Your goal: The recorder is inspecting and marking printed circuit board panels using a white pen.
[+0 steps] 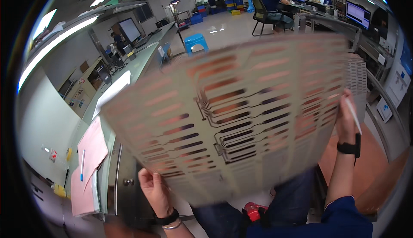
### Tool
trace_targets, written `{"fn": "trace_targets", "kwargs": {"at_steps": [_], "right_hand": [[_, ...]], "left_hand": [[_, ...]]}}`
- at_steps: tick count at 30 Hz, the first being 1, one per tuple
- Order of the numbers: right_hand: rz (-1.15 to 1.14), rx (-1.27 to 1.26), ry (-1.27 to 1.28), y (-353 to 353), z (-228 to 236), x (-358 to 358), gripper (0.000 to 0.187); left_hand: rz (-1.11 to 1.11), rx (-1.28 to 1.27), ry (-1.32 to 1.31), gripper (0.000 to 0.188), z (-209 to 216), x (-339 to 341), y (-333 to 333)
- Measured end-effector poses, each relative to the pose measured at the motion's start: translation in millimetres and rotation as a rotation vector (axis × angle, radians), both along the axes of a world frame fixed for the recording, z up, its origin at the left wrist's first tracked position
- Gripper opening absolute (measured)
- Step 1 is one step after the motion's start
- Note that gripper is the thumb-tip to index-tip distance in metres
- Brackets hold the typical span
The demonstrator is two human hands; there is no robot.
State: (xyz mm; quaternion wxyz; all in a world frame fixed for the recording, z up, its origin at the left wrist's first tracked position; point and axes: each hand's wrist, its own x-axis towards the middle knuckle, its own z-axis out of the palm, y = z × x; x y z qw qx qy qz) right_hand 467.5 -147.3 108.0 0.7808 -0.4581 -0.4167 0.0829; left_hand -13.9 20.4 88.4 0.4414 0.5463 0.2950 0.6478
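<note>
A large flat circuit board panel (241, 122), pale with rows of coppery and dark traces, is held up tilted before me, slightly blurred by motion. My left hand (155, 190) pinches its lower left edge between thumb and fingers. At the right edge, my right hand (345, 119) is closed on the panel. A thin white pen-like stick (353, 113) juts up beside the fingers of that hand. Each wrist wears a black band. Behind the right edge stands a similar patterned panel (356, 75).
On the left bench (144, 61) lie pink sheets (92, 149) with a white-and-blue pen (82, 165) on them. A blue stool (196, 43) stands beyond the panel. Another person (271, 1) sits at a desk farther back. A brown surface (333, 156) lies at my right.
</note>
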Motion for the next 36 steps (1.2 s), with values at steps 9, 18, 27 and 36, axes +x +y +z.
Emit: {"fn": "trace_targets", "kwargs": {"at_steps": [9, 18, 27, 36], "right_hand": [[0.934, -0.187, 0.603, -20, -16, 38, 0.023], [0.488, 0.242, 0.607, -30, -133, -43, 0.044], [0.642, 0.147, 1.093, -29, -153, -49, 0.046], [-0.091, -0.583, -0.180, -36, -206, -12, 0.042]], "left_hand": [[0.164, 0.385, 0.675, 0.016, 9, 17, 0], [0.169, 0.093, 0.612, 0.021, -104, 18, -14], [-0.445, -0.881, -0.139, 0.043, -137, -12, -37], [-0.297, -0.911, -0.144, 0.047, -116, 24, -79]]}}
